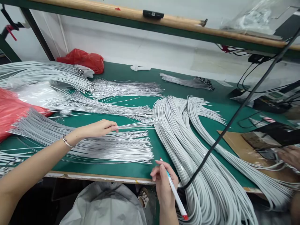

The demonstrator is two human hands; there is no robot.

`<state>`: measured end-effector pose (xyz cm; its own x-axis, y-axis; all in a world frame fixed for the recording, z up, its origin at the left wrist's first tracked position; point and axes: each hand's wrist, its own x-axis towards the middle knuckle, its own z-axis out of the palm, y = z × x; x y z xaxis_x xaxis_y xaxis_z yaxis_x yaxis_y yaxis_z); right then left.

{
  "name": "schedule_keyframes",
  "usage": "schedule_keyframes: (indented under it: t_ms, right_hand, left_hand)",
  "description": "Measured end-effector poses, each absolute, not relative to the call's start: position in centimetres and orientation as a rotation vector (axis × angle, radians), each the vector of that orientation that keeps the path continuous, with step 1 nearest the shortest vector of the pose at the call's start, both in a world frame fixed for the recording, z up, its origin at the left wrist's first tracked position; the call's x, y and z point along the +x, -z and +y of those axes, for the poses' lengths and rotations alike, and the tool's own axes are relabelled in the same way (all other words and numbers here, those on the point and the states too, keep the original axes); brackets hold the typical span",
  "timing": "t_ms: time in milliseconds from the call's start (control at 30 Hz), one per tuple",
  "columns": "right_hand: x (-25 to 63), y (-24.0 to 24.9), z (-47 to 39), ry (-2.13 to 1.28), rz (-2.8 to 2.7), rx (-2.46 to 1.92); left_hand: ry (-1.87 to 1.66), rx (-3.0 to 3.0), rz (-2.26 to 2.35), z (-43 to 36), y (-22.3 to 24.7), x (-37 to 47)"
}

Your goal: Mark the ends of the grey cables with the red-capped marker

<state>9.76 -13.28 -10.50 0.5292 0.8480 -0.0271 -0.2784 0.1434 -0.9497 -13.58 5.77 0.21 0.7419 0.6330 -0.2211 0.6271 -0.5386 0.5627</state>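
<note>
My left hand [104, 128] is closed in a pinch on a few thin white wires [136, 127], whose ends reach right toward a thick bundle of grey cables [178, 134]. Below that hand lies a wide spread of straight silver-grey wires [122, 150], their ends roughly in line. My right hand [165, 181], near the table's front edge, is closed around a white pen [174, 193] with a red end, held slantwise. Those grey cables bend over at the top and hang down past the front edge. Another bundle of white wires [117, 107] rests behind my left hand.
A co-worker's hand [290, 156] is at the far right beside cardboard [236, 147]. A black cord [234, 115] slants across the view. Red plastic bags [82, 61] lie at the left; a short wire bundle [187, 82] lies at the back under a wooden shelf [126, 12].
</note>
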Motion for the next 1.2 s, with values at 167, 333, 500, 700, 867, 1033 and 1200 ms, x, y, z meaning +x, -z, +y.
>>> schedule_keyframes:
  t_ms: [167,333,500,700,867,1033,1200]
  right_hand:
    - [8.8,9.8,-12.1,-0.992,-0.828,-1.162]
    - [7.6,8.8,-10.8,-1.104,-0.796,-0.920]
    - [6.4,7.4,-10.9,-1.037,-0.757,-1.028]
    - [8.1,7.3,-12.1,-0.777,-0.921,-1.155]
    - [10.3,7.5,-13.6,-0.253,-0.923,-1.234]
    - [8.5,6.8,-14.0,-0.225,-1.168,-1.314]
    - [8.6,7.0,-14.2,-0.248,-1.101,-1.332]
  left_hand:
    - [0.010,2.322,0.738,3.1,-1.8,-12.8]
    - [0.336,2.188,0.579,1.2,-2.3,-12.6]
    - [0.419,2.028,0.549,-1.0,-2.4,-10.5]
    - [0.067,2.225,0.488,-3.0,-1.8,-7.4]
    - [0.080,2.181,0.477,-2.4,-2.3,-7.8]
    - [0.106,2.175,0.499,-2.4,-2.4,-7.1]
    - [0.053,2.183,0.486,-2.7,-2.6,-6.4]
